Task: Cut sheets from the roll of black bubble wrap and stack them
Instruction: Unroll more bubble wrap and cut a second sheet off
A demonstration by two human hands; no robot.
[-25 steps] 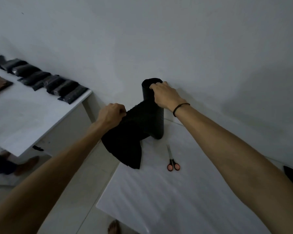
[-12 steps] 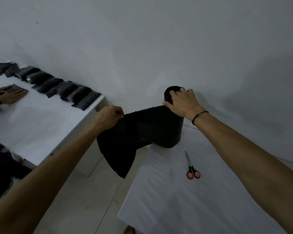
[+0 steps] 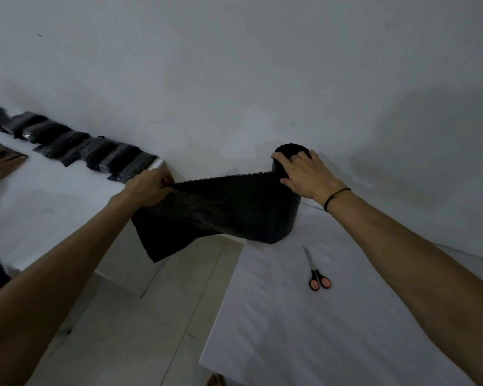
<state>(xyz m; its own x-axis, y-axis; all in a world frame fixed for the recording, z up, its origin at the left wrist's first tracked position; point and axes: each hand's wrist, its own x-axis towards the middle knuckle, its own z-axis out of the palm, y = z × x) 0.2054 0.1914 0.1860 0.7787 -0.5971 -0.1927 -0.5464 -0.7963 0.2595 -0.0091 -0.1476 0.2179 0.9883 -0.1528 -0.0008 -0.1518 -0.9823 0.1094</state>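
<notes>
A roll of black bubble wrap point(image 3: 283, 218) stands upright at the far left corner of the white table point(image 3: 332, 330). My right hand point(image 3: 304, 175) grips the top of the roll, fingers curled over its rim. A long strip of wrap point(image 3: 207, 213) stretches left from the roll across the gap between the tables. My left hand point(image 3: 151, 188) pinches the strip's upper corner, and the free end hangs down below it. Scissors with orange and black handles point(image 3: 317, 271) lie shut on the table, right of the roll.
A second white table point(image 3: 39, 207) stands to the left, with a row of several black wrapped packs point(image 3: 76, 146) along the wall. Another person's hand point(image 3: 0, 164) rests on a dark piece there. Tiled floor point(image 3: 151, 316) shows between the tables. A bare foot point(image 3: 215, 380) is at the bottom.
My left hand has pulled the wrap further left, so a longer strip is unrolled. My right hand stays on top of the roll. The view has shifted left.
</notes>
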